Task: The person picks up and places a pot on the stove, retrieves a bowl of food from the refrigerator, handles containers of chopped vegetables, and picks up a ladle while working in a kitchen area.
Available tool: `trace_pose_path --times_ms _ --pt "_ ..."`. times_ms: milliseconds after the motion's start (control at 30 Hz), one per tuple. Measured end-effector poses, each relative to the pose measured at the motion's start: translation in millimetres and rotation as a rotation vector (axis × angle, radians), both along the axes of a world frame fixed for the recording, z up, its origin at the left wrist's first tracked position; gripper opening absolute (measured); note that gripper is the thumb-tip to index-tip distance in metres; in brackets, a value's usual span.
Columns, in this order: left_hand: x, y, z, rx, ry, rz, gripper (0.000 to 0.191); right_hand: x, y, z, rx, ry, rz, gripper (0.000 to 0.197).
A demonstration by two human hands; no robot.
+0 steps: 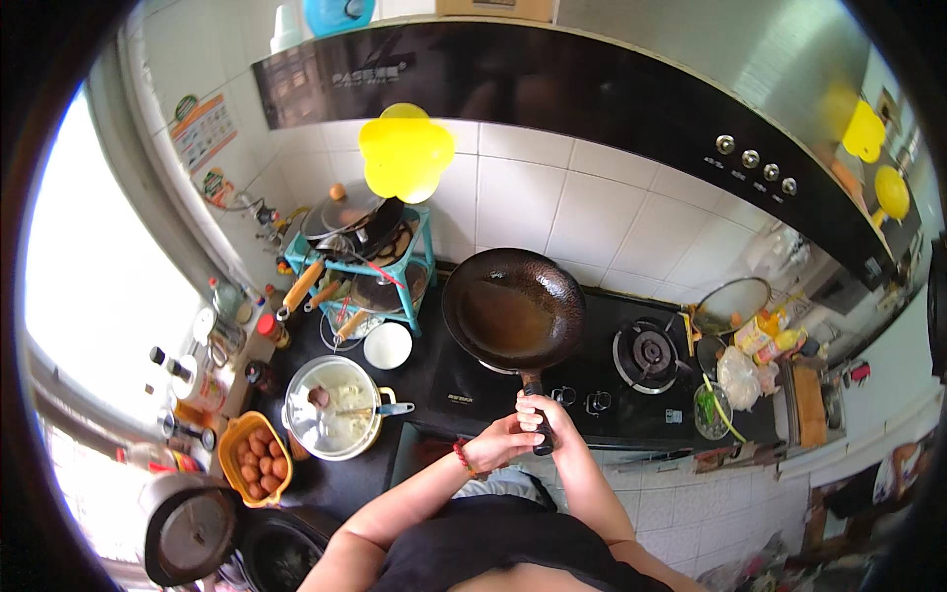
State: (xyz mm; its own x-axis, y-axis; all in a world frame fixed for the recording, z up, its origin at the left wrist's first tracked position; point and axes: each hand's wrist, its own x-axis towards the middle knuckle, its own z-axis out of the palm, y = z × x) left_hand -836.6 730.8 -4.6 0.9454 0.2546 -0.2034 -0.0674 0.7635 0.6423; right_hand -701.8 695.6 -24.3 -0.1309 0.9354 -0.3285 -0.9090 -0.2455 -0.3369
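A dark hammered wok point(510, 311) with a little brownish liquid in it is over the left part of the black gas stove point(459, 381). Both hands are on its black handle. My right hand point(549, 414) wraps around the handle nearer the pan. From the left, my left hand point(507, 442), a red bead bracelet at its wrist, grips the handle and meets the right. Left of the stove, a pot with a glass lid point(333, 407) holds pale food; a utensil with a blue-grey handle lies across it. A white bowl point(388, 345) stands just behind that pot.
An orange basket of eggs point(255, 459) and an open rice cooker point(281, 547) are at lower left. Pans fill a turquoise rack point(418, 259). The range hood point(518, 81) spans overhead. Right of the bare burner point(651, 355) stand a glass bowl with greens point(713, 411) and bags.
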Motion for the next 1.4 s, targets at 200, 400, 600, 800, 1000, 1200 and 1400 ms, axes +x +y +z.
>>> trace_pose_path --times_ms 200,400,600,800,1000,1200,1400 --pt "-14.2 18.8 -14.8 0.025 0.063 -0.058 0.034 -17.8 10.9 -9.5 0.014 -0.011 -0.083 0.01" --pt "-37.5 28.5 -17.0 0.139 0.104 -0.046 0.038 -41.6 20.1 0.2 0.012 -0.004 -0.12 0.009" --pt "-29.1 -0.8 -27.8 -0.339 0.009 -0.094 0.051 -26.1 -4.6 6.8 -0.246 -0.374 -0.249 0.048" --pt "-1.2 -52.6 -24.3 0.05 0.091 -0.534 0.059 16.6 -128.7 15.3 -0.016 -0.133 -0.592 0.042" --pt "66.3 -122.6 -15.3 0.762 -0.025 -0.431 0.045 15.0 -247.2 -0.3 -0.046 -0.146 -0.789 0.043" --pt "169.5 -248.3 7.1 1.721 -0.552 -0.114 0.03 32.0 -318.8 30.7 0.066 -0.163 -0.935 0.048" --pt "237.7 -384.7 5.8 1.483 -0.938 -0.28 0.031 55.6 -447.7 44.0 -0.055 -0.359 -1.118 0.048"
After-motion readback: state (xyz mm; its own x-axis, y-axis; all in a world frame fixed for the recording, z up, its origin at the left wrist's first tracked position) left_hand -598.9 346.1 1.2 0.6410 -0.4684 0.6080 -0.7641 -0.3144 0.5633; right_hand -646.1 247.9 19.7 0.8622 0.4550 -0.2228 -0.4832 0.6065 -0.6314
